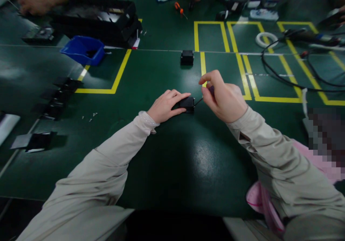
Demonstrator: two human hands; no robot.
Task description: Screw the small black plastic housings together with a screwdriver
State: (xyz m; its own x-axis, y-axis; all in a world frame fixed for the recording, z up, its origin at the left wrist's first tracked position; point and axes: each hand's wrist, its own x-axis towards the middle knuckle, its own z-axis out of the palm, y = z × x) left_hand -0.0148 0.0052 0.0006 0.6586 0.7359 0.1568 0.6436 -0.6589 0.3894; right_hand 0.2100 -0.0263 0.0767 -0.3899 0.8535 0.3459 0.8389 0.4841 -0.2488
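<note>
A small black box (pixel 188 104) lies on the green table (pixel 161 162), gripped at its left side between the thumb and fingers of my left hand (pixel 167 106). My right hand (pixel 225 99) is closed around the dark handle of a screwdriver (pixel 198 101). Its thin shaft points down and left, with the tip at the right side of the box. Most of the handle is hidden by my fingers. Farther back, a second black box (pixel 187 58) stands by itself.
A blue bin (pixel 83 50) and black trays (pixel 107 22) stand back left. Several black parts (pixel 58 97) line the left. An orange screwdriver (pixel 179 8) lies at the back, a black cable (pixel 280 77) at the right. Other people's hands (pixel 35 4) are across the table.
</note>
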